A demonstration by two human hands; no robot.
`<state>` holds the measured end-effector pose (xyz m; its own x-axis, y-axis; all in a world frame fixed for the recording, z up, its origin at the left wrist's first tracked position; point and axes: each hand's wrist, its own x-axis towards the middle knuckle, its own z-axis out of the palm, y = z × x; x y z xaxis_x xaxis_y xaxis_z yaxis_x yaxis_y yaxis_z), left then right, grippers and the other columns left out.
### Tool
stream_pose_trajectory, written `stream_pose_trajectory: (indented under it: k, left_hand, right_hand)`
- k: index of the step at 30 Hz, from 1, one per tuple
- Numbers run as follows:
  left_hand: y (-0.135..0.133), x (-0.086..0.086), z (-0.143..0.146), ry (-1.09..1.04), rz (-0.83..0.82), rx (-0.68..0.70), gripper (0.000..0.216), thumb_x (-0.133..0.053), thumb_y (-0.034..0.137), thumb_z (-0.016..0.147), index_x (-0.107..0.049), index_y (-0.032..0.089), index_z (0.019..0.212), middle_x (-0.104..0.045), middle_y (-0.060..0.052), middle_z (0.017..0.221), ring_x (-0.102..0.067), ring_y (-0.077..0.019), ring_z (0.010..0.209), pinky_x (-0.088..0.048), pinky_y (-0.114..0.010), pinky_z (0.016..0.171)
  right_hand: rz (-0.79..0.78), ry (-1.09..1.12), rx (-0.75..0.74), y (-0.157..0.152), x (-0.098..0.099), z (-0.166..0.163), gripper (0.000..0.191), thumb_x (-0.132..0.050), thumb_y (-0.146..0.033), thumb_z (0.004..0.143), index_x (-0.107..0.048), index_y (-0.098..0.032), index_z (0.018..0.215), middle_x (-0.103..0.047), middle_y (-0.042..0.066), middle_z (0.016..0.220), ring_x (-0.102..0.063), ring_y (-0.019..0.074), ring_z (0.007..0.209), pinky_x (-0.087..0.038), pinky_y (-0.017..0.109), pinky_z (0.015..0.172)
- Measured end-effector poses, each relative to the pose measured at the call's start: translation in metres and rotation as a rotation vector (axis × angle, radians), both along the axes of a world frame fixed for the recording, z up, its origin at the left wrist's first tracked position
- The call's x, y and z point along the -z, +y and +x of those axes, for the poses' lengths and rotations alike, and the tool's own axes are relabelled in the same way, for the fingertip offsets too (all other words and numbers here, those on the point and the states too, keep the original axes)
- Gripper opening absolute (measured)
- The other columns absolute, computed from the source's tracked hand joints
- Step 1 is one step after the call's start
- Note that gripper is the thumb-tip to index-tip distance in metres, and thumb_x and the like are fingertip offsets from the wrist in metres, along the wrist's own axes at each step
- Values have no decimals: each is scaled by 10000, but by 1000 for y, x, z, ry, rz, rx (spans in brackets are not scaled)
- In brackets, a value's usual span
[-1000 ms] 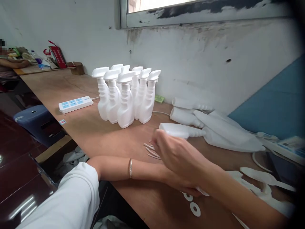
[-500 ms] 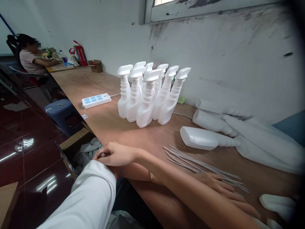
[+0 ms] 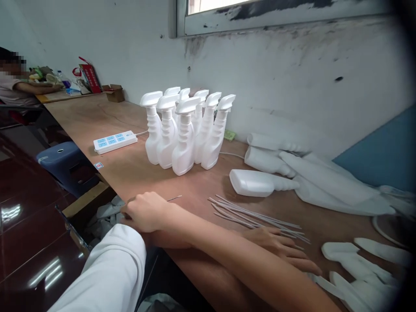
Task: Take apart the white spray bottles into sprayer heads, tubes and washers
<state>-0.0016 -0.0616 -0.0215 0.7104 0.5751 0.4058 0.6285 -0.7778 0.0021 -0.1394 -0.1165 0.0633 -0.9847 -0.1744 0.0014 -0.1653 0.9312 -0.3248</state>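
Note:
My forearms cross over the wooden table. My right hand (image 3: pixel 147 212) reaches far left, beside the rolled white sleeve (image 3: pixel 125 242) of my left arm. Its fingers are curled closed, and what they hold is hidden. A thin grey rod (image 3: pixel 175 198) pokes out from behind that wrist. My left hand (image 3: pixel 279 247) lies flat at the right, partly covered by my right forearm, fingers apart, touching or close to several thin plastic tubes (image 3: pixel 250 212). Upright white spray bottles with trigger heads (image 3: pixel 183 147) stand beyond. A headless white bottle (image 3: pixel 251 184) lies on its side.
More white bottles (image 3: pixel 266 160) lie along the wall. Loose white trigger heads (image 3: pixel 351 260) are at the right. A power strip (image 3: pixel 115 145) sits on the table (image 3: pixel 126 173). Below its left edge are a carton of white parts (image 3: pixel 86 199) and a blue stool (image 3: pixel 68 167). Another person (image 3: pixel 19 84) sits far left.
My view has turned right, so the scene shifts left and more trigger heads show. My right hand has turned over slightly, and the thin rod now appears behind it. My left hand stays flat.

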Motion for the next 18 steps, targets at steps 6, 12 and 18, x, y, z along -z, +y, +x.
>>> stream_pose_trajectory:
  k: [6, 12, 18]
  left_hand:
    - [18, 16, 2, 3, 124, 195, 376, -250, 259, 927, -528, 209, 1175, -600, 14, 1130, -522, -138, 880, -406, -262, 626]
    - [25, 22, 6, -42, 104, 204, 341, -280, 276, 928, -526, 183, 1145, -635, -13, 1008, -545, -149, 840, -370, -285, 620]
    - [26, 19, 7, -96, 90, 247, 288, -328, 273, 915, -545, 162, 1070, -657, -13, 930, -567, -152, 821, -351, -289, 618]
  right_hand:
    - [-130, -196, -61, -6, 0, -10, 335, -426, -344, 780, -566, -208, 1052, -639, 87, 1031, -619, 251, 877, -482, 340, 658]
    - [-199, -201, 121, -1, 17, -11, 492, -287, -565, 803, -593, -250, 1025, -641, 85, 1027, -611, 283, 863, -487, 386, 645]
    - [-208, -105, 172, -7, 24, -7, 466, -275, -551, 828, -602, -248, 963, -647, 50, 987, -609, 248, 846, -492, 356, 661]
